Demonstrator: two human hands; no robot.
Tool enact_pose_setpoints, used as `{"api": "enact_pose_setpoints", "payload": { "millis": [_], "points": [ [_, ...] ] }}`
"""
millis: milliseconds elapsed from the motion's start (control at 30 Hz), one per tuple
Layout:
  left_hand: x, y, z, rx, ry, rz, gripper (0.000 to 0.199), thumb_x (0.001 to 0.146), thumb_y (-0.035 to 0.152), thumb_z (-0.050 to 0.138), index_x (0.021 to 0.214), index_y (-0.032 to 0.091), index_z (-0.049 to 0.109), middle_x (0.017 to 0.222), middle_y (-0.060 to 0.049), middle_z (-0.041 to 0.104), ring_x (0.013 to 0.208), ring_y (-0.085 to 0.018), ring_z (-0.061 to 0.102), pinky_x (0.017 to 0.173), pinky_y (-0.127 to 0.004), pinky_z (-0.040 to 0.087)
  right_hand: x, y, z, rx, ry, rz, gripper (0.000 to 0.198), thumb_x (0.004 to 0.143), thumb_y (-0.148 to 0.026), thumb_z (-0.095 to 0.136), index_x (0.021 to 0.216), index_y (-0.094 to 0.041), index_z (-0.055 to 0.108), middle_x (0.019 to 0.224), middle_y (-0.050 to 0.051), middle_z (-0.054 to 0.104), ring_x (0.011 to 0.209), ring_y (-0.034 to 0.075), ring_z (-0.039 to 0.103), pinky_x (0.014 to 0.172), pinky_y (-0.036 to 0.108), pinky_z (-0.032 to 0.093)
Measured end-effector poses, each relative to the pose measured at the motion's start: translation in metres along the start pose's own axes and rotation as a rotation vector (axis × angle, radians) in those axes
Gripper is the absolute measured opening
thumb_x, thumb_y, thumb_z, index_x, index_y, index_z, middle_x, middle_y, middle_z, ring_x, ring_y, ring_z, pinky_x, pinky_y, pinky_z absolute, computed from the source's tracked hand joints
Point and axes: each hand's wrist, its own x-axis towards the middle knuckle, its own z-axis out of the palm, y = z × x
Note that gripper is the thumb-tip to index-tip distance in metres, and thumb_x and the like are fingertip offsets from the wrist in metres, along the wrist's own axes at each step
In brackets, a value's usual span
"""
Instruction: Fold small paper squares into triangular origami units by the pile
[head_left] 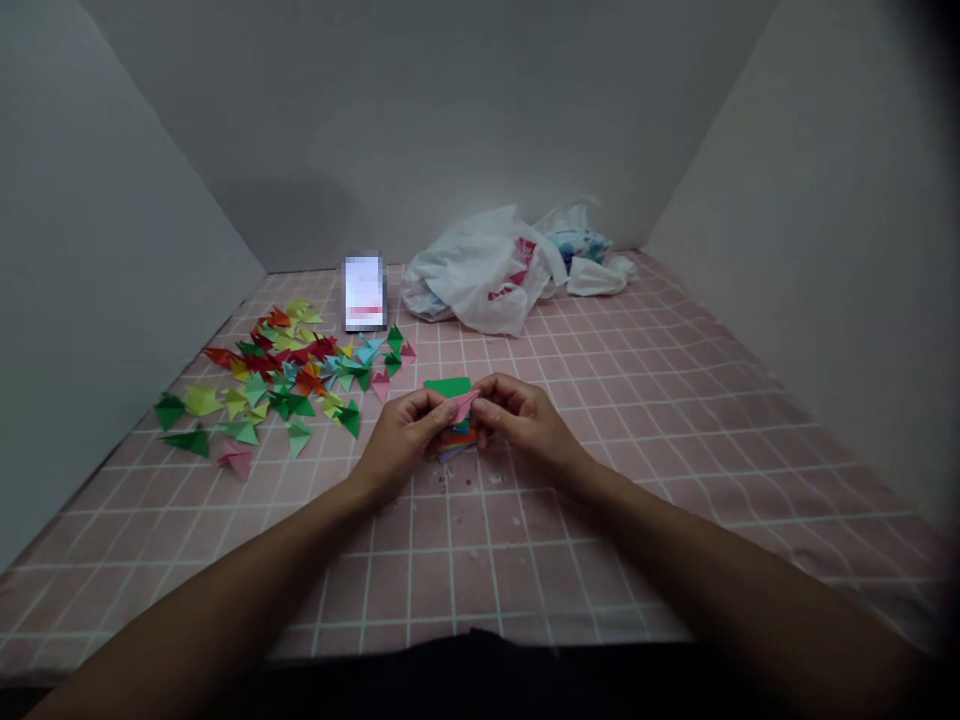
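Reference point for all locations: the paper stack (448, 385), lying on the pink checked cloth (675, 400).

Nearest, on the near side of the stack, small pale scraps (496, 478) lie scattered on the cloth.

Both hands are above the stack. Left hand (400, 432): at the stack's left, thumb and forefinger pinching one end of a pink paper (465, 403). Right hand (531, 425): at the stack's right, thumb and forefinger closed on the other end.

The pink paper is held over the stack, which it partly covers. It appears narrow, folded and pointed; the fingers hide much of it, and individual creases cannot be made out. Step in hand, as judged: shaping or pressing a fold. Next move, as judged: calls for a firm hold by one hand and fine fingertip work by the other.

The stack shows green uppermost, with blue and orange edges below.

Left of the stack and beyond it spread many folded paper pieces (308, 381), pointed, in red, orange, yellow, green, blue and pink.

Farther beyond the stack: a lit phone (364, 290), screen blurred, to its left; a white plastic bag (472, 265) behind it; a blue patterned bundle (577, 245) to its right.
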Motion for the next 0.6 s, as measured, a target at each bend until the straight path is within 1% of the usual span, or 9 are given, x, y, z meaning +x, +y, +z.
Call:
{"api": "enact_pose_setpoints", "payload": {
  "millis": [100,200,267,367,467,600],
  "points": [
    [-0.0021,0.0018,0.003,0.011,-0.034,-0.017,0.037,0.08,0.051,0.072,0.074,0.016,0.061,0.061,0.003,0.054,0.051,-0.009,0.048,0.05,-0.021,0.037,-0.0016,0.0023,0.0035,0.013,-0.004,0.017,0.019,0.079,-0.036,0.069,0.081,-0.019,0.06,0.067,-0.003,0.061,0.05,0.009,0.057,0.051,0.024,0.045],
    [-0.0039,0.0032,0.006,0.023,-0.019,0.013,0.034,0.081,0.049,0.073,0.08,0.016,0.063,0.067,0.003,0.057,0.052,-0.008,0.048,0.05,-0.021,0.038,-0.0029,0.0021,0.0044,-0.012,0.012,0.028,0.015,0.078,-0.032,0.067,0.076,-0.019,0.059,0.063,-0.004,0.059,0.049,0.009,0.055,0.05,0.024,0.043],
    [-0.0043,0.0035,0.0068,0.039,-0.017,0.038,0.034,0.082,0.049,0.071,0.078,0.016,0.062,0.064,0.003,0.055,0.051,-0.008,0.047,0.05,-0.021,0.036,-0.0036,0.0011,0.0046,-0.039,0.016,0.025,0.015,0.079,-0.032,0.065,0.073,-0.02,0.058,0.061,-0.004,0.058,0.049,0.009,0.054,0.049,0.024,0.043],
    [-0.004,0.0023,0.006,0.07,-0.047,0.051,0.034,0.085,0.048,0.068,0.075,0.017,0.06,0.06,0.004,0.052,0.051,-0.009,0.045,0.05,-0.021,0.035,-0.0041,0.0,0.0047,-0.072,0.039,0.004,0.013,0.08,-0.031,0.063,0.074,-0.02,0.058,0.063,-0.004,0.057,0.05,0.01,0.054,0.05,0.025,0.044],
    [-0.0035,-0.0001,0.005,0.099,-0.067,0.052,0.033,0.087,0.047,0.066,0.076,0.017,0.059,0.059,0.004,0.052,0.052,-0.009,0.045,0.05,-0.022,0.034,-0.0038,0.0005,0.0048,-0.099,0.074,0.0,0.012,0.078,-0.029,0.063,0.074,-0.021,0.056,0.062,-0.004,0.056,0.05,0.01,0.054,0.049,0.025,0.043],
    [-0.0043,-0.0013,0.0057,0.152,-0.061,0.079,0.031,0.088,0.047,0.064,0.08,0.017,0.061,0.059,0.004,0.051,0.052,-0.01,0.045,0.05,-0.023,0.033,-0.0045,0.0012,0.0057,-0.143,0.093,0.013,0.012,0.078,-0.028,0.063,0.071,-0.021,0.056,0.058,-0.004,0.056,0.049,0.011,0.053,0.049,0.026,0.042]
  ]
}}
